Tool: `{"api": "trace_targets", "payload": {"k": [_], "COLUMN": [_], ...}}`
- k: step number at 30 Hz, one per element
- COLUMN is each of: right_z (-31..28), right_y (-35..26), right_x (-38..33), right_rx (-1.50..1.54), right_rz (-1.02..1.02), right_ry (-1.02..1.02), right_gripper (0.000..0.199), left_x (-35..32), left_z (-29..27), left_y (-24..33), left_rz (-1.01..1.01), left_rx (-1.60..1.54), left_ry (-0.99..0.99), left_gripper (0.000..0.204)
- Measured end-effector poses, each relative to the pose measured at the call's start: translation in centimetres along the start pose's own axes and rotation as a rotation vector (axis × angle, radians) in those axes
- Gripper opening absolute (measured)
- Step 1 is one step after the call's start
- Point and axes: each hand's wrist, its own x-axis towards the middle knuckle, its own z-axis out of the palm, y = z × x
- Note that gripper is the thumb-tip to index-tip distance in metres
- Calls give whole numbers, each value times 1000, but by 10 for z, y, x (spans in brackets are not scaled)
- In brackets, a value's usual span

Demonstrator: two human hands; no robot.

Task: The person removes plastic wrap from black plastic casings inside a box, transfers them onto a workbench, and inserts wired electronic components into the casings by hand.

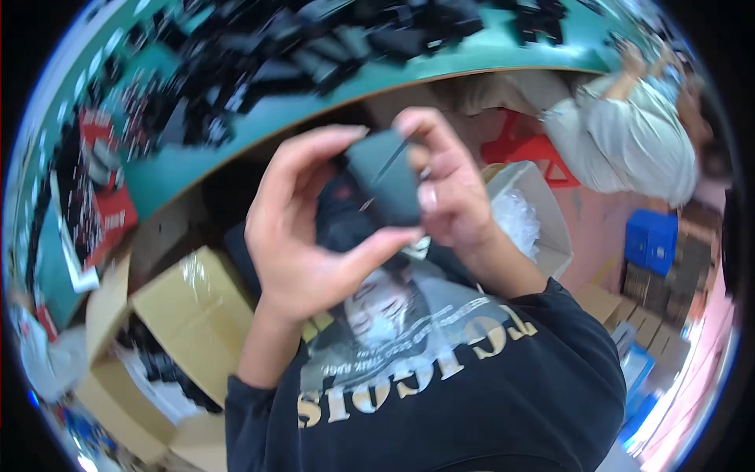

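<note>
Both hands gripped one dark flat piece [389, 179] at the middle of the frame, just above its centre. The left hand [287, 248] curved in a wide C, index finger and thumb at the piece's upper and lower ends; the right hand [460, 185] closed more tightly along its right edge. By my judgement, the step was handling or checking the piece in the air, and the next move called for a steady edge hold before either hand let go. Its broad face looked toward the camera; its long axis leaned from upper left to lower right. Blur hid which end was its front.
</note>
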Motion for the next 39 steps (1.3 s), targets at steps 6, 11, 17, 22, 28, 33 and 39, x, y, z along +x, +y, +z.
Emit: {"api": "trace_targets", "payload": {"k": [6,11,17,22,28,33,39], "right_z": [-35,-118,-194,-198,-204,-181,-22], "right_y": [-15,-127,-170,-172,-181,-191,-65], "right_x": [-9,20,83,97,98,89,113], "right_rx": [-400,-1298,-2044,-2015,-2069,-2369,-1627], "right_rz": [-79,-370,-378,-391,-405,-741,-710], "right_ry": [209,627,646,604,618,475,64], "right_gripper": [58,52,46,48,41,38,13], "left_x": [15,48,41,23,8,11,22], "left_z": [22,32,6,-17,-57,-93,-105], "left_y": [-32,-33,-66,-71,-90,-96,-115], "left_rz": [62,318,346,319,285,252,163], "left_rx": [55,532,700,895,1051,1179,1298], "left_ry": [-98,-79,3,206,456,664,820], "left_gripper": [75,52,31,23,30,38,50]}}
